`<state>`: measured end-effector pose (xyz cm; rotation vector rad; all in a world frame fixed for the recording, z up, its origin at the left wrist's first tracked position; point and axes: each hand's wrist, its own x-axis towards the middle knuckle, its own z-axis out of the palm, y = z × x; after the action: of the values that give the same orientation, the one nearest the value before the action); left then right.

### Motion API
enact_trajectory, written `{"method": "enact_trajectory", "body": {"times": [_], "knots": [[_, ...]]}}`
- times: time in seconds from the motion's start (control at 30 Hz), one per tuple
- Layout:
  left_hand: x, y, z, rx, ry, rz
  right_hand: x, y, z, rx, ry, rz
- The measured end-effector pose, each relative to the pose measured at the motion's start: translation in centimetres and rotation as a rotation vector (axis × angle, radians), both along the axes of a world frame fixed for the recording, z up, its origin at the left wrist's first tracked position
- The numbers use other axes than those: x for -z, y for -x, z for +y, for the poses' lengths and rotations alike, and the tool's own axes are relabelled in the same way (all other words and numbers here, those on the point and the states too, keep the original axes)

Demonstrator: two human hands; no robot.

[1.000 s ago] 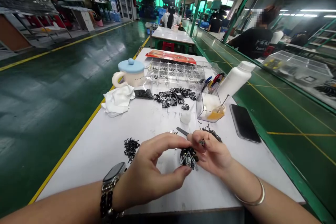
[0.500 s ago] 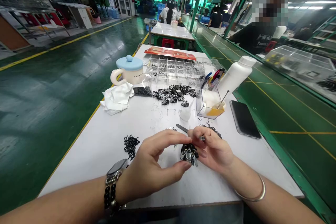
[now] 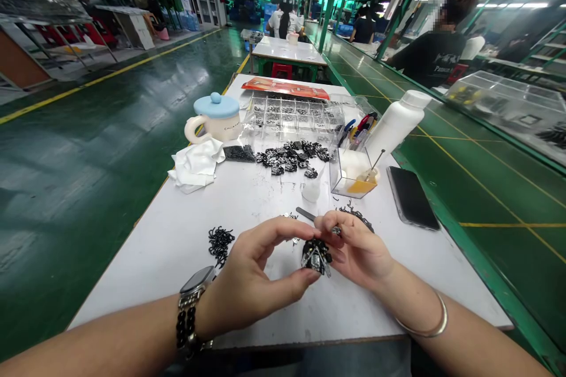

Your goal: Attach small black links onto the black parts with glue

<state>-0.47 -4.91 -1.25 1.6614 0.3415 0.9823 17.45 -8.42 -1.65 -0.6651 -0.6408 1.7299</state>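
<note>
My left hand and my right hand meet low over the white table. Between them sits a small black part with metal pins, pinched by my left thumb and forefinger. The fingers of my right hand are curled against the part's right side and also pinch a tiny metal piece. A grey tweezer-like tool lies on the table just behind my fingers. Little heaps of small black pieces lie to the left and behind my right hand.
Further back lie a pile of black parts, a clear compartment box, a lidded mug, a white cloth, a clear cup with yellow stuff, a white bottle and a phone. People sit at benches beyond.
Both hands stay together on the black part and have shifted very slightly away from me; the view has tipped a little. Nothing was picked up or let go.
</note>
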Motion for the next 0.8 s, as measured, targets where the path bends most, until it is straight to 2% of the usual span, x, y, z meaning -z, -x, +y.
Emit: {"method": "enact_trajectory", "body": {"times": [0.17,0.23,0.37,0.47,0.53,0.6,0.8], "knots": [[-0.02,0.13,0.15,-0.073,-0.196,0.009,0.24,0.33,0.24,0.044,0.068,-0.016],[-0.02,0.17,0.33,-0.074,-0.359,0.026,0.28,0.46,0.27,0.056,0.096,-0.023],[0.27,0.20,0.77,-0.031,-0.803,0.111,0.13,0.60,0.20,0.062,0.125,-0.043],[0.47,0.11,0.92,-0.053,-0.938,0.175,0.05,0.67,0.13,0.060,0.110,-0.080],[0.35,0.02,0.91,-0.050,-0.924,0.190,0.15,0.66,0.12,0.065,0.091,-0.126],[0.10,-0.04,0.84,-0.031,-0.840,0.183,0.38,0.56,0.14,0.080,0.060,-0.194],[-0.22,-0.01,0.37,0.058,-0.302,0.111,0.87,-0.08,0.24,0.227,-0.105,-0.538]]}}
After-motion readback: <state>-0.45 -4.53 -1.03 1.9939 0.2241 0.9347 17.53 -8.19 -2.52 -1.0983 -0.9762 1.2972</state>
